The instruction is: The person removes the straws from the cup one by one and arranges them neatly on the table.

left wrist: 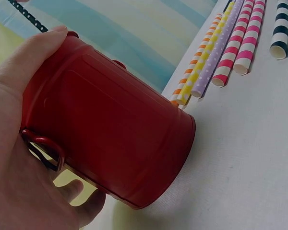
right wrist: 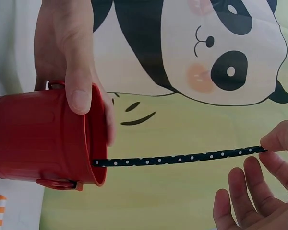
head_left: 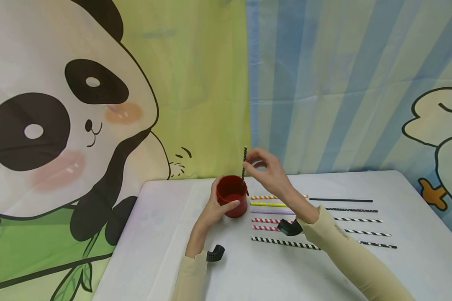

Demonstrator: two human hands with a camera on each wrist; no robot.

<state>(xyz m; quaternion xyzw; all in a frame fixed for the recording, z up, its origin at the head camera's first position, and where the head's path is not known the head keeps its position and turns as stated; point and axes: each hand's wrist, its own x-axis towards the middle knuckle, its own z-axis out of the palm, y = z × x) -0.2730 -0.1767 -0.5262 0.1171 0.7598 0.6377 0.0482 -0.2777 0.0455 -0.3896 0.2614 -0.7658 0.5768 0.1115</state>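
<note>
A red metal bucket [head_left: 238, 211] with small side handles stands on the white table, tilted slightly in the head view. My left hand [head_left: 214, 207] grips it round the rim and side, thumb at the front. Between thumb and finger, my right hand [head_left: 267, 171] pinches the upper end of a black paper straw with white dots [right wrist: 169, 159]. The straw's lower end reaches just inside the bucket's mouth. In the left wrist view, the bucket [left wrist: 110, 129] fills the middle, and only a piece of the dotted straw [left wrist: 29, 16] shows.
Right of the bucket lie straws in two columns: orange-striped [head_left: 261, 197], yellow [head_left: 267, 204], lilac dotted [head_left: 271, 212], pink-striped [head_left: 265, 228] and black-striped [head_left: 282, 242]. Farther right are several black or black-and-white straws [head_left: 352, 210]. My right forearm covers some. A printed curtain [head_left: 207, 104] hangs behind the table.
</note>
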